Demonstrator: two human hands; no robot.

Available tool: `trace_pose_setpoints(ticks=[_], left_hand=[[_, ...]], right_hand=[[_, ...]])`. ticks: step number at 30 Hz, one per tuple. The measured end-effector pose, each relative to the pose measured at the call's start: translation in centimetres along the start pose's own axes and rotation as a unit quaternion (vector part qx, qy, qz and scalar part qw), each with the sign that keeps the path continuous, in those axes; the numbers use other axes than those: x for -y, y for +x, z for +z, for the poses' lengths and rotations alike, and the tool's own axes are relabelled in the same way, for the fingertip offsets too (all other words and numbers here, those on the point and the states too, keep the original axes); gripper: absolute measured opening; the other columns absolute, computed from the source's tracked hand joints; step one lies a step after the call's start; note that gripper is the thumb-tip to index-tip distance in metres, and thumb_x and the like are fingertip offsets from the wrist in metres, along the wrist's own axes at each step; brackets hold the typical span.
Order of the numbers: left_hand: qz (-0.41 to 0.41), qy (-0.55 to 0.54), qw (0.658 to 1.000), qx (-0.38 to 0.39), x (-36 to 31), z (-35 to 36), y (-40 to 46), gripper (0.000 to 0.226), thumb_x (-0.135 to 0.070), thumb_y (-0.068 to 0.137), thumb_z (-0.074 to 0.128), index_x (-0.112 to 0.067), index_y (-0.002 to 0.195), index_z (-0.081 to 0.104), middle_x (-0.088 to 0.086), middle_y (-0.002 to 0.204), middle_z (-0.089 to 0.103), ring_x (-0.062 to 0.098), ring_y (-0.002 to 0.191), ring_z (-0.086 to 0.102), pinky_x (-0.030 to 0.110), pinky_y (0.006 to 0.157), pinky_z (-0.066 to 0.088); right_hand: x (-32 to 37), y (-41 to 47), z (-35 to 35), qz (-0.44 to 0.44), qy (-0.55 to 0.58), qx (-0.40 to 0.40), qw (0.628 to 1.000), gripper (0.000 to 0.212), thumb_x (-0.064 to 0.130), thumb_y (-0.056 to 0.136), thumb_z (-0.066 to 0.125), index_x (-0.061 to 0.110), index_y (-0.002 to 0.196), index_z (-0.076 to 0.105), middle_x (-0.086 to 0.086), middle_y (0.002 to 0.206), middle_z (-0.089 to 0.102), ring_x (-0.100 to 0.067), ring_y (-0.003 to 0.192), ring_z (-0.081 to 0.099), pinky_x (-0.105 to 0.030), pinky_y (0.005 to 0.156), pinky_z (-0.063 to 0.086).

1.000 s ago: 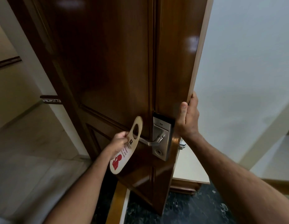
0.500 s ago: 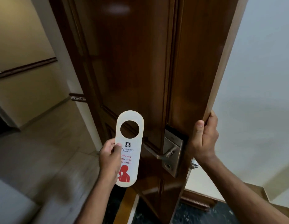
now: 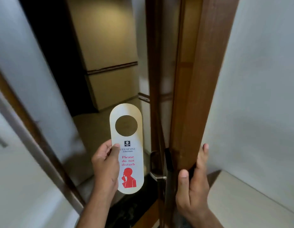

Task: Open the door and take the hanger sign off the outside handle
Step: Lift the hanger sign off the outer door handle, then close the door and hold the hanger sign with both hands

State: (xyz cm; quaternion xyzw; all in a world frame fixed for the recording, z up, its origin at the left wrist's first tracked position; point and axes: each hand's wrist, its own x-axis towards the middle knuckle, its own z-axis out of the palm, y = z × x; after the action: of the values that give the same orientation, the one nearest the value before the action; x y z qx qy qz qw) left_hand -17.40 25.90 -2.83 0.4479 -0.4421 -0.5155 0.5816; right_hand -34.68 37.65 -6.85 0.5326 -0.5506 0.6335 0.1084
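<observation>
The left hand [image 3: 106, 165] pinched the "Please do not disturb" hanger sign [image 3: 127, 148] upright, clear of the outside handle [image 3: 155, 168], while the right hand [image 3: 192, 183] clasped the door edge [image 3: 192, 96], apparently to keep it open.

On the hanger sign [image 3: 127, 148] that your left hand [image 3: 105, 165] holds upright you can read several prints. Just under its round hole sits a small dark logo badge; its tiny lettering is too blurred to make out. Below that stands "PRESIDENT" in grey capitals, with "AHMEDABAD" in smaller capitals underneath. Further down, in red, you read "Please do not disturb" over three lines, above a red silhouette of a person with a finger raised to the lips.
</observation>
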Motion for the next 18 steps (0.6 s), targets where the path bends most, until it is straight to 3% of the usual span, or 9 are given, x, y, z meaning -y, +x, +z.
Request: trace_pose_setpoints(ticks=[2, 4, 7, 10, 13, 16, 18], left_hand=[[0.020, 0.018, 0.998, -0.049, -1.2, -2.0, -0.2, 0.019, -0.022, 0.095, 0.065, -0.036, 0.086, 0.074, -0.008, 0.086, 0.082, 0.016, 0.077, 0.079, 0.036, 0.063, 0.061], [0.051, 0.038, 0.994, -0.088, -2.5, -3.7, -0.4, 0.016, -0.024, 0.094, 0.065, -0.035, 0.086, 0.072, -0.012, 0.084, 0.081, 0.016, 0.078, 0.079, 0.035, 0.063, 0.061], [0.106, 0.079, 0.980, -0.147, -4.1, -6.7, -1.2, 0.013, -0.026, 0.094, 0.066, -0.036, 0.086, 0.069, -0.016, 0.087, 0.080, 0.013, 0.083, 0.077, 0.031, 0.061, 0.061], [0.133, 0.070, 0.965, -0.215, -5.3, -9.3, -2.0, 0.010, -0.025, 0.094, 0.067, -0.033, 0.092, 0.071, -0.016, 0.092, 0.079, 0.014, 0.086, 0.076, 0.037, 0.068, 0.061], [0.132, 0.070, 0.950, -0.274, -6.0, -11.2, -1.9, 0.015, -0.025, 0.095, 0.064, -0.038, 0.093, 0.070, -0.027, 0.090, 0.076, 0.018, 0.084, 0.073, 0.032, 0.068, 0.055], [0.139, 0.075, 0.938, -0.309, -7.1, -12.9, -1.1, 0.017, -0.025, 0.096, 0.064, -0.041, 0.093, 0.068, -0.032, 0.086, 0.074, 0.015, 0.088, 0.070, 0.029, 0.065, 0.054], [0.146, 0.072, 0.933, -0.322, -7.7, -13.9, -0.3, 0.016, -0.025, 0.095, 0.064, -0.040, 0.094, 0.068, -0.031, 0.087, 0.074, 0.015, 0.089, 0.070, 0.032, 0.068, 0.057]], right_hand=[[-0.5, -0.1, 0.6, -0.069, -0.040, 0.090, 0.993, 0.066, 0.053, 0.105, 0.028, 0.027, 0.161, 0.006, 0.003, 0.171, 0.006, -0.031, 0.156, 0.007, -0.050, 0.125, 0.013], [-2.9, -0.2, 0.8, -0.189, -0.083, 0.180, 0.962, 0.072, 0.055, 0.104, 0.028, 0.022, 0.162, 0.001, -0.003, 0.171, -0.004, -0.030, 0.156, 0.002, -0.048, 0.123, 0.012], [-6.8, -0.2, 2.4, -0.257, -0.082, 0.310, 0.912, 0.092, 0.060, 0.098, 0.044, 0.015, 0.161, -0.005, -0.017, 0.169, -0.010, -0.033, 0.156, -0.001, -0.048, 0.121, 0.014], [-8.4, -0.7, 5.5, -0.270, -0.097, 0.383, 0.878, 0.097, 0.065, 0.094, 0.048, 0.009, 0.160, 0.003, -0.022, 0.165, 0.014, -0.034, 0.155, 0.011, -0.046, 0.122, 0.019], [-7.1, -0.1, 9.7, -0.247, -0.151, 0.424, 0.858, 0.083, 0.071, 0.097, 0.026, 0.006, 0.146, 0.040, -0.010, 0.130, 0.065, -0.027, 0.121, 0.062, -0.035, 0.101, 0.038], [-5.7, 0.4, 14.3, -0.162, -0.097, 0.473, 0.861, 0.083, 0.074, 0.094, 0.028, 0.008, 0.136, 0.055, -0.005, 0.119, 0.068, -0.022, 0.110, 0.062, -0.028, 0.096, 0.041], [-6.0, 1.0, 16.9, -0.167, -0.077, 0.491, 0.852, 0.076, 0.079, 0.090, 0.032, 0.017, 0.127, 0.059, 0.001, 0.112, 0.064, -0.018, 0.106, 0.057, -0.029, 0.088, 0.045]])
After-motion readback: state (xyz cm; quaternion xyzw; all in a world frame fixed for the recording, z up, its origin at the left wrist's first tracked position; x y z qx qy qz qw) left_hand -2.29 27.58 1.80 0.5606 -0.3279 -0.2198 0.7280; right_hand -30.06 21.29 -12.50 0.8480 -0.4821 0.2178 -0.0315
